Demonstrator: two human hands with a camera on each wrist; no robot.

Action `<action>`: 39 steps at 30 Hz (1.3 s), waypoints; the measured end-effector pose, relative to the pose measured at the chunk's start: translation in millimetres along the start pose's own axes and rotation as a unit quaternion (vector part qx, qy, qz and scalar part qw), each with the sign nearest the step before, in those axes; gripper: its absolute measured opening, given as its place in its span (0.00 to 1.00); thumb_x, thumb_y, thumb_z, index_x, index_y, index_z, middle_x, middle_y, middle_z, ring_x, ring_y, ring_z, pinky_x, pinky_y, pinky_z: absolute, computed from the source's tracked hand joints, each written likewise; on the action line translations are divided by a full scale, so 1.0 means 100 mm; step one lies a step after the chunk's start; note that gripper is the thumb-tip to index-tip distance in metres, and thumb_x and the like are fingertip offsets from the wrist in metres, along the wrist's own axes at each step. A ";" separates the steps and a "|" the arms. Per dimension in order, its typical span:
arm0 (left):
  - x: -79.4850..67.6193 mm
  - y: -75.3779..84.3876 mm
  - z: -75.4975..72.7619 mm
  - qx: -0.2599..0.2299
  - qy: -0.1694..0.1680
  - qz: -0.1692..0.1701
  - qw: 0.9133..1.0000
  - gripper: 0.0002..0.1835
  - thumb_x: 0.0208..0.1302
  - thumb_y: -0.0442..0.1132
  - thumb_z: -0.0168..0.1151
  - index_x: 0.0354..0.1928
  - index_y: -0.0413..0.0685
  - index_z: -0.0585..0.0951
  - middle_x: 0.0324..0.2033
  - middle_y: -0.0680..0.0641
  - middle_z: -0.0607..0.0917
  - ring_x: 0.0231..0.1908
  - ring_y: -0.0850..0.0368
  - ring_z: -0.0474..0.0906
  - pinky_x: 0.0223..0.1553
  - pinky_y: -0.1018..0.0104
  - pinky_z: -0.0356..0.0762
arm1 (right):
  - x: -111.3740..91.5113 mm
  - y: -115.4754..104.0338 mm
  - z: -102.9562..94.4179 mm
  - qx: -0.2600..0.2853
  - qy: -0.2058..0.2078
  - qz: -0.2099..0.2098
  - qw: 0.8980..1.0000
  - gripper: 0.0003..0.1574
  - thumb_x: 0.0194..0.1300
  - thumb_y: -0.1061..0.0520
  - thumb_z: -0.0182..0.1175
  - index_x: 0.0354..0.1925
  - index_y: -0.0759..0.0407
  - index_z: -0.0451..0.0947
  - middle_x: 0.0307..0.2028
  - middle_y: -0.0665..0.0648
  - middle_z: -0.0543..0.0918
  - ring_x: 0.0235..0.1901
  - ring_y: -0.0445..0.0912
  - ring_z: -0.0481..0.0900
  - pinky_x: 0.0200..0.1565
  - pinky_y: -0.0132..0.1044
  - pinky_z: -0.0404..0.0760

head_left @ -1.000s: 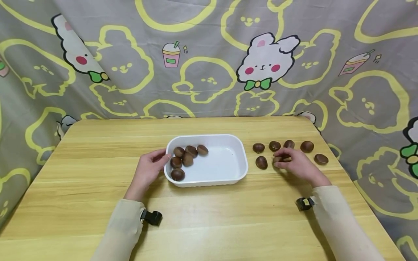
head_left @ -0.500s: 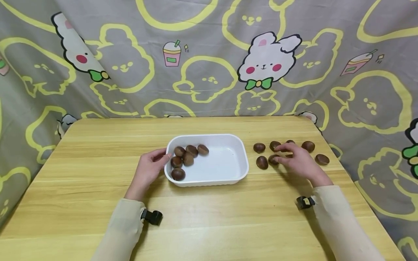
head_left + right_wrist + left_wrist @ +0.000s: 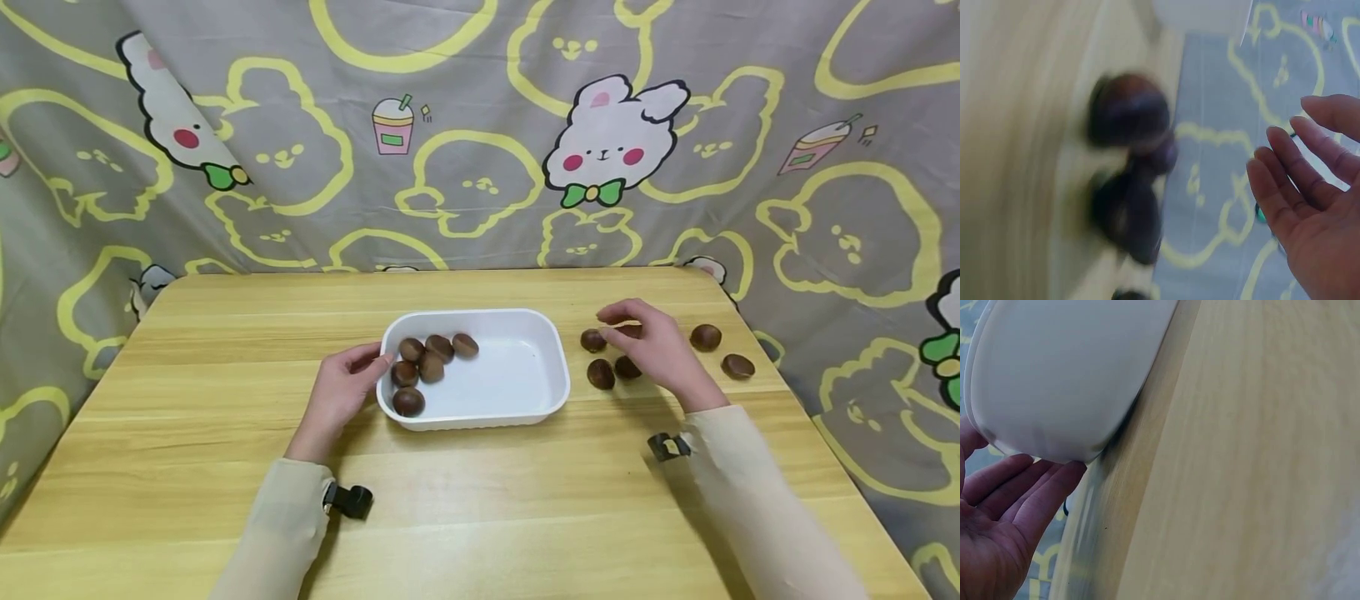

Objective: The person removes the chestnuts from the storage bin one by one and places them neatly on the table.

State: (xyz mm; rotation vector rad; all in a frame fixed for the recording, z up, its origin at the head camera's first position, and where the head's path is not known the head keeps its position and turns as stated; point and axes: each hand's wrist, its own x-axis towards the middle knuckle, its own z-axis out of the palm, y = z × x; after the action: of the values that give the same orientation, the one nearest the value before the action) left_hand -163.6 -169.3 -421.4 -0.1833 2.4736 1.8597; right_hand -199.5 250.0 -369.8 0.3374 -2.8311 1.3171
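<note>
A white plastic tray stands mid-table with several brown chestnuts bunched at its left end. My left hand holds that end, thumb on the rim; the left wrist view shows its fingertips against the outer wall. To the right of the tray, more chestnuts lie loosely grouped on the wood. Over them hovers my right hand, thumb and fingers parted around the back-left chestnut as seen from the head. In the right wrist view the palm holds nothing. Part of the group is hidden beneath this hand.
Two chestnuts lie farther right, near the table's right edge. The wooden table ends at a grey patterned curtain behind and at the sides. Each wrist wears a black camera.
My right hand has shifted left and slightly away from me, from the front-row chestnuts to the back-left one. One front-row chestnut has slid a little left. The left hand and tray stay put.
</note>
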 end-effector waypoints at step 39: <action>0.03 -0.02 -0.01 -0.030 -0.002 0.008 1.000 0.22 0.68 0.40 0.64 0.59 0.34 0.78 0.53 0.34 0.81 0.52 0.47 0.78 0.44 0.71 0.81 | 0.48 -0.76 1.35 -0.013 -0.169 -0.144 0.975 0.25 0.66 0.58 0.65 0.58 0.65 0.75 0.56 0.59 0.77 0.58 0.52 0.72 0.60 0.44 0.73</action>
State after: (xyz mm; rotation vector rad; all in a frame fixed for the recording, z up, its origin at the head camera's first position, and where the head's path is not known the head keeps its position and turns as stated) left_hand -166.0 -170.9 -423.8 -0.1617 2.4250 1.9391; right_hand -219.7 91.0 -395.9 1.0178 -2.8987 1.2645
